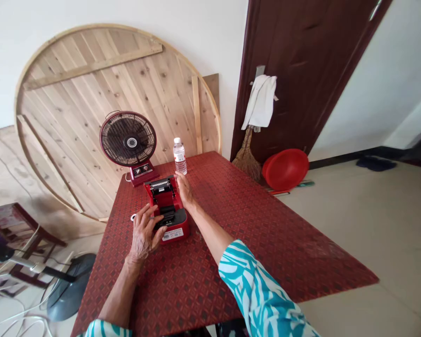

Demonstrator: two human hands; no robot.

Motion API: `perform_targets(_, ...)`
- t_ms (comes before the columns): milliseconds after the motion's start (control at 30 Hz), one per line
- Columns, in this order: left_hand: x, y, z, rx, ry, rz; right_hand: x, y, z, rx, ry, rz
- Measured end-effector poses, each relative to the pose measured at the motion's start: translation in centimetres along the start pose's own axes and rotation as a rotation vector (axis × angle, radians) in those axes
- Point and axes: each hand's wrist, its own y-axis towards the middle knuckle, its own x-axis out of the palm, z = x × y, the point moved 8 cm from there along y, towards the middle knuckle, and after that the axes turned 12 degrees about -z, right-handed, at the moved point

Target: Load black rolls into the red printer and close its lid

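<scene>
A red and black label printer [177, 231] stands on the table with its lid [162, 186] raised, showing the black inside. A white printed sticker is on its front. My left hand [144, 232] is at the printer's left front, fingers spread, with the fingertips reaching over the black inner part. At the right edge of the raised lid, my right hand [185, 191] grips the side, its fingertips partly hidden behind it. Beside my left hand lies a small white ring-shaped thing [134, 217], perhaps a paper roll, partly covered by the fingers.
Behind the printer stand a dark red fan [129, 140] and a water bottle [179, 158] on the red patterned table [252, 234]. A round wooden tabletop [91, 107] leans on the wall. Right are a broom [247, 157] and red basin [286, 168]; left, a chair [24, 234] and cables.
</scene>
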Motion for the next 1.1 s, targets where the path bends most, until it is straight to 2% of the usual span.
perform_targets(133,-0.3,0.0,0.3,0.019,0.036,0.035,0.7,0.2,-1.5,0.014,-0.062,-0.056)
perform_targets(200,-0.4,0.0,0.3,0.014,0.048,0.047,0.5,-1.1,-1.3,0.019,-0.078,-0.081)
perform_targets(333,-0.7,0.0,0.3,0.000,0.057,0.053,-0.7,-4.4,-0.9,-0.019,-0.115,-0.054)
perform_targets(500,-1.1,-0.4,-1.6,-0.102,0.069,0.065,-0.8,-6.7,-0.9,-0.025,-0.166,-0.083)
perform_targets(733,0.3,-0.8,-3.1,-0.145,0.036,-0.075,-0.6,-6.8,-1.1,-0.052,-0.229,-0.110)
perform_targets(1100,0.7,-0.9,-3.5,-0.170,-0.041,-0.056,-0.7,-7.0,-0.9,-0.047,-0.244,-0.121)
